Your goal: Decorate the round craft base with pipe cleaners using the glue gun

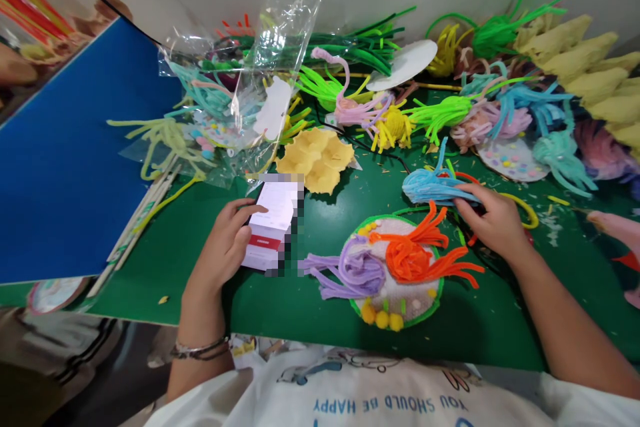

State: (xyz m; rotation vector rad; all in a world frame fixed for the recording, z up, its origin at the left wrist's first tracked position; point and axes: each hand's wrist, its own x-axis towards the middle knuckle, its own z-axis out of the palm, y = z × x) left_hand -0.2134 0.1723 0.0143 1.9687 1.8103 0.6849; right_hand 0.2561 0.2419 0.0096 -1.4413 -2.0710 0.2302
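At the left, my left hand (227, 237) is beside a phone (270, 213) with a lit screen. Its index finger is stretched onto the screen, and the thumb is near the phone's left edge. On the right, my right hand (495, 217) pinches a blue pipe-cleaner bundle (433, 185) between thumb and fingers, with loose ends hidden under the palm. Between the hands lies a round pale disc (400, 310) edged in green. It carries an orange pipe-cleaner knot (410, 260), a purple pipe-cleaner knot (363, 270) and yellow pompoms (383, 319).
Behind are many coloured pipe-cleaner pieces, a clear plastic bag (285, 33), a yellow egg-carton piece (315, 160) and a white disc (405, 65). A blue board (85, 160) and pale sticks (135, 227) are at the left. At the right edge lies a pink object (617, 240).
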